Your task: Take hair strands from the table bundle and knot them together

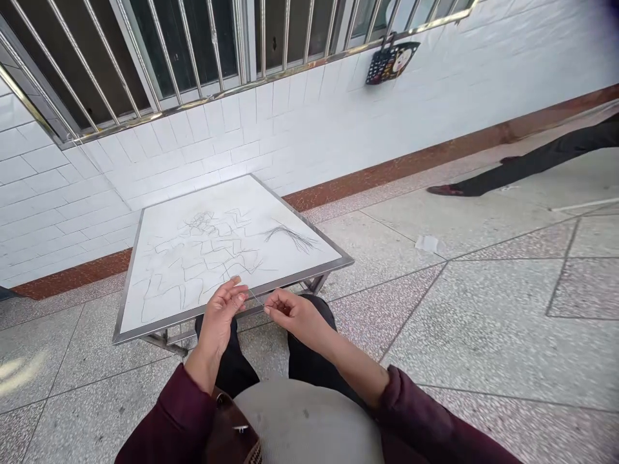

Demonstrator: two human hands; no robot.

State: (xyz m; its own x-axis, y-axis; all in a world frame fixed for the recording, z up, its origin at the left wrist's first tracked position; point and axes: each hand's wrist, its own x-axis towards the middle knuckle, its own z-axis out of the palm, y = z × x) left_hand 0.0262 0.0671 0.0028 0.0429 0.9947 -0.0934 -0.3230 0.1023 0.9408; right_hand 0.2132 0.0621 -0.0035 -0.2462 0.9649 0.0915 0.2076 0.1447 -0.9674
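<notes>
Your left hand (220, 316) and right hand (290, 312) sat close together in the lower middle of the frame, just below the near edge of the low table (309, 225), with your dark-trousered knees under them. Between them ran a thin strand (256, 298), so fine it was hard to make out. Your left thumb and forefinger were pinched on one end with the other fingers loosely curled. Your right fingers were folded in tight, the tips nipped together on the other end. The strand hung in the air just in front of the table's metal rim, and I could not tell whether it touched the rim.

On the white tabletop, left of centre in the frame, lay a spread of bent strands (203, 254) kinked into zigzags. To their right, near the table's far right edge, lay a small bundle of dark straight strands (293, 237), apart from the bent ones.

Behind the table rose a white tiled wall with a barred window across the top of the frame, and a dark pouch (391, 61) hung from the bars at upper centre. At the right edge, another person's leg and shoe (445, 190) rested on the speckled floor, with a scrap of paper (426, 243) lying below them.
</notes>
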